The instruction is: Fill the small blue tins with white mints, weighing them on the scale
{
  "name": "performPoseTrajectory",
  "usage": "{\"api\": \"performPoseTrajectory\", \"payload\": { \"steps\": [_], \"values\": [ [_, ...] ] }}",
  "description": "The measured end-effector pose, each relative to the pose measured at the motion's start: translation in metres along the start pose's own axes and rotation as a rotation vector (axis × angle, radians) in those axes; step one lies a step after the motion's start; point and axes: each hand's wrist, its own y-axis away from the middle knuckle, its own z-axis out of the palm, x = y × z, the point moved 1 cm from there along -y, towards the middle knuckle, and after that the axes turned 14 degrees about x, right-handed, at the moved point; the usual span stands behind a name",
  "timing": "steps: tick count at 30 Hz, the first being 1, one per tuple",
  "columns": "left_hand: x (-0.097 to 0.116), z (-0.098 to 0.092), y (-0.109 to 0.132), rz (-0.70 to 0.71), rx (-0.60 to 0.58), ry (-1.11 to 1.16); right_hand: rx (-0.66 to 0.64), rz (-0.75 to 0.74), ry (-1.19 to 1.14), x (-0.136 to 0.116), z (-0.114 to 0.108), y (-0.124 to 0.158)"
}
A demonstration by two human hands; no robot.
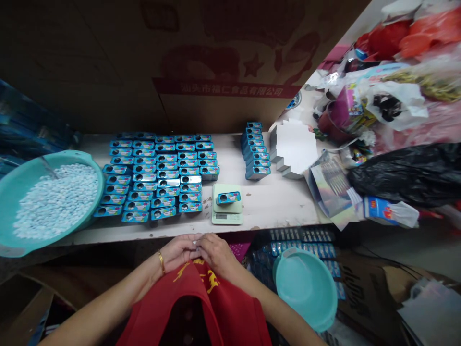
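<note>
Both hands meet in front of the red apron, just below the table's front edge. My left hand (180, 251) has its fingers bent inward, touching the other hand. My right hand (215, 252) has its fingers pressed together; a small pale bit shows between the fingertips, too small to name. Past my hands, a small blue box (228, 198) lies on a pale green scale (226, 219). Rows of blue boxes (167, 174) with dark round openings stand left of the scale. A teal basin (96, 192) of pale blue candies sits at the far left.
A short row of blue boxes (258, 163) and a white card stack (295, 144) stand to the right. A large carton (216, 57) rises behind the table. Bags and a tissue pack (382, 210) crowd the right side. A teal basin (306, 288) sits below the table.
</note>
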Motion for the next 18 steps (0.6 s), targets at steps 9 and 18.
{"api": "performPoseTrajectory", "payload": {
  "steps": [9,18],
  "values": [
    [-0.001,-0.018,-0.002,0.022,0.298,0.008,0.590,0.206,0.067,0.057,-0.061,-0.020],
    [-0.003,-0.020,-0.005,0.042,0.367,0.040,0.466,0.124,0.267,0.091,-0.079,-0.044]
  ]
}}
